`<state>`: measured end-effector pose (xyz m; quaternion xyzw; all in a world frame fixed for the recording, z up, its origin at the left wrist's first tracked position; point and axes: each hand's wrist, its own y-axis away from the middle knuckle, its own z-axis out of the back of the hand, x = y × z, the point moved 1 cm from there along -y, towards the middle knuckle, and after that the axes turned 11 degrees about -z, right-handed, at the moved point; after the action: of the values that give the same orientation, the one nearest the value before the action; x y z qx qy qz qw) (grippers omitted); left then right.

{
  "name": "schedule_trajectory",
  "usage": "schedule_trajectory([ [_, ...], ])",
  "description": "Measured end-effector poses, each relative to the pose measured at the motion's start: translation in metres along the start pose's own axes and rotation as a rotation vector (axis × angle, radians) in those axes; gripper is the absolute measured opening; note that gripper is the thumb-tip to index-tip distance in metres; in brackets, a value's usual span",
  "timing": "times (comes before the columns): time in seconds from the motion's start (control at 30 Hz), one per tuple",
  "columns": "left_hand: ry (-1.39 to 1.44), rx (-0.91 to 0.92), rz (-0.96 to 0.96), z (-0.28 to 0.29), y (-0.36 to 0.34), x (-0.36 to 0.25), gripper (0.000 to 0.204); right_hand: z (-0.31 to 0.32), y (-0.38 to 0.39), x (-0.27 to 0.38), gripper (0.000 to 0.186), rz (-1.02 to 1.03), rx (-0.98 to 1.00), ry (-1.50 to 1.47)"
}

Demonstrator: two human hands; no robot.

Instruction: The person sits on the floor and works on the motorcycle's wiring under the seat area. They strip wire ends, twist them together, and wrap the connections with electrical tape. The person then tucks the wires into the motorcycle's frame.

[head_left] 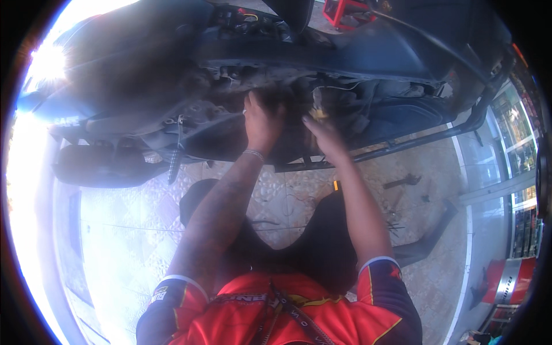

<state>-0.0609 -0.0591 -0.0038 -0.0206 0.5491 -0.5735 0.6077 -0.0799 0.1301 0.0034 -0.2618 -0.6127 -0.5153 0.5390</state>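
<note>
A dark scooter (379, 60) stands crosswise in front of me, with part of its side cover off and the inner frame and dusty parts (241, 75) showing. My left hand (263, 122) reaches into this opening, wearing a ring, with a bracelet at the wrist. Its fingertips lie in shadow among the parts, so their grip is hidden. To its right, my right hand (325, 135) is closed around a small yellow thing (318, 114), whose kind is blurred. A thin pale wire (345, 88) runs just beyond that hand.
A footpeg (175, 150) juts out left of my arms, near a dark rounded part (103, 165). On the tiled floor (287, 198) lies a hammer-like tool (402, 181). A red stand (345, 14) is behind the scooter; a red container (509, 282) sits at right by shelves.
</note>
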Motion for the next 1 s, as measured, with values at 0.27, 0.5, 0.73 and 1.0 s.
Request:
schedule_trajectory([
  [0.27, -0.017, 0.036, -0.017, 0.002, -0.001, -0.004, 0.054, 0.147, 0.138, -0.146, 0.043, -0.178, -0.655, 0.224],
  [0.5, -0.120, 0.025, -0.172, -0.008, 0.000, 0.007, 0.054, 0.302, 0.141, -0.442, 0.046, -0.936, -0.502, 0.520],
  [0.73, -0.125, 0.007, -0.185, -0.024, 0.001, 0.030, 0.052, 0.325, 0.117, -0.539, 0.037, -0.476, -0.726, 1.039],
  [1.0, -0.204, 0.042, -0.296, -0.026, -0.001, 0.030, 0.033, 0.285, 0.082, -0.199, 0.047, 0.034, -0.277, 0.705],
])
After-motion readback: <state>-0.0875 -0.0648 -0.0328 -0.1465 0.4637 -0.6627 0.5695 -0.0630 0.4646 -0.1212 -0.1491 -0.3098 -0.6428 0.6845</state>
